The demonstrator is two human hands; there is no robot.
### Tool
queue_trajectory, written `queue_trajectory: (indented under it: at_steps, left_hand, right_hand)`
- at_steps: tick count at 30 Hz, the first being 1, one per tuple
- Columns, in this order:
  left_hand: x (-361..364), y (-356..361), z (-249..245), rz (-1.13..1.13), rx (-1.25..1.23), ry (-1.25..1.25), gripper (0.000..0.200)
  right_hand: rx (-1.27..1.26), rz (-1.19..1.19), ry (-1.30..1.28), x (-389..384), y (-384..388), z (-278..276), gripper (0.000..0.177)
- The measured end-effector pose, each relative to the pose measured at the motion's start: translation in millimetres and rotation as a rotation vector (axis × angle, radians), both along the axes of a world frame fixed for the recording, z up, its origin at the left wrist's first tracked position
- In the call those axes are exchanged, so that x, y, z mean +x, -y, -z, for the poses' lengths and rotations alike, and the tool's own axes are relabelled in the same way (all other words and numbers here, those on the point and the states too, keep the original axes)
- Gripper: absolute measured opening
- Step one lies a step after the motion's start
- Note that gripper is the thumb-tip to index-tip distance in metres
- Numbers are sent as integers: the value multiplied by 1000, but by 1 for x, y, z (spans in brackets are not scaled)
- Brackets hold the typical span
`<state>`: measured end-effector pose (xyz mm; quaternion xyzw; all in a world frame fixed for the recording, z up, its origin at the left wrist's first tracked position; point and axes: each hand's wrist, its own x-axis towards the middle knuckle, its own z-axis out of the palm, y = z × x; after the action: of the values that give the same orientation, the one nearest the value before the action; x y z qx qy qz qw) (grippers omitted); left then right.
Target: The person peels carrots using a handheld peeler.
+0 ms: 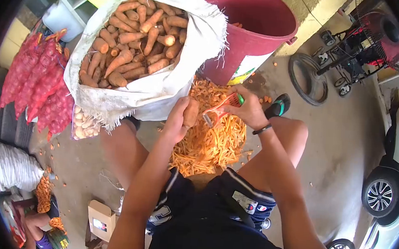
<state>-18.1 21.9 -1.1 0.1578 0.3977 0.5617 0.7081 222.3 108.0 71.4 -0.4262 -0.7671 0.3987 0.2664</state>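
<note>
My left hand (177, 121) is closed around a carrot (191, 113), which it holds upright above a pile of orange peelings (207, 146) between my legs. In my right hand (247, 110) is a peeler (217, 115) with an orange frame and a metal blade; a bit of green shows at my fingers. The blade is a little to the right of the carrot, apart from it. Ahead and to the left stands an open white woven sack (150, 90) full of unpeeled carrots (130, 44).
A dark red bin (243, 48) with some orange pieces inside stands behind the peelings. Red mesh bags of onions (39, 79) hang at left. Another person's leg (37, 219) shows at lower left. A tyre (307, 79), a fan (380, 35) and a car wheel (380, 194) are at right.
</note>
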Motion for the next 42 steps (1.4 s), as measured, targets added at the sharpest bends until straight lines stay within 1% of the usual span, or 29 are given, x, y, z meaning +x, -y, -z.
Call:
queue_trajectory:
  at_steps: [2,3,4,6,7,8,11,14,17,18,21,22,23,25,27,28,30,32,33,35,37,38,40,41,42]
  left_hand:
    - [0,1,5,39,22,9,26]
    - [1,4,2,62,27,13,27]
    - [4,6,-1,42,-34,-3,28]
    - [9,8,-12,-1,-142,-34,30]
    - [11,9,-10,10,-128,-33,29]
    - [12,10,-8,21,-113,-31,29]
    - [14,7,-9,53,-85,-82,29]
    - [10,8,-15,116,-75,-134,30]
    - [9,14,-32,138,-102,-114,29]
    - [8,15,-36,145,-119,-101,29]
    - [-7,6,9,192,-45,70,29]
    - [-2,4,5,151,-60,23,30]
    - [6,5,-1,108,-79,-27,30]
    - [10,11,-12,70,-119,-90,31]
    - [12,17,-23,81,-146,-107,32]
    - [13,18,-29,78,-157,-87,32]
    - [1,13,-8,112,-108,-25,32]
    - [2,9,-3,96,-97,1,32]
    - [6,7,-7,65,-110,-11,32]
    - [10,11,-13,46,-128,-63,34]
    - [11,18,-15,72,-121,-141,37]
    - [11,20,-20,77,-138,-128,37]
    - [11,19,-32,86,-155,-102,37]
    - [8,15,-23,87,-131,-70,36]
    - [3,11,-7,83,-109,-38,35]
  right_hand:
    - [140,-19,-88,-13,7,23,47]
    - [204,-23,-133,-20,14,25,48]
    - [82,-52,-91,-22,18,20,48]
    - [98,-67,-105,-31,21,23,48]
    - [106,-75,-111,-34,21,21,49]
    - [39,-90,-31,-34,20,17,48]
    - [171,-128,-59,-33,11,22,46]
    - [308,-37,-108,-26,-6,34,43]
    - [110,276,-25,4,-42,44,43]
    - [17,286,-57,6,-44,41,44]
    - [256,25,-205,-22,-5,34,44]
    - [242,-61,-169,-32,13,26,45]
    - [165,-141,-71,-37,20,18,45]
    - [327,-69,-133,-27,4,24,42]
    - [295,124,-105,-14,-20,26,42]
    - [129,197,-52,-7,-26,24,45]
    - [210,130,-131,-11,-18,28,47]
    - [339,3,-197,-26,4,26,48]
    - [322,-77,-138,-35,18,17,48]
    - [301,-86,-148,-35,15,21,47]
    - [306,77,-122,-18,-13,27,45]
    - [315,159,-105,-12,-23,30,43]
    - [236,152,-141,-9,-23,30,45]
    - [200,141,-158,-9,-23,28,46]
    - [292,84,-165,-20,-8,24,45]
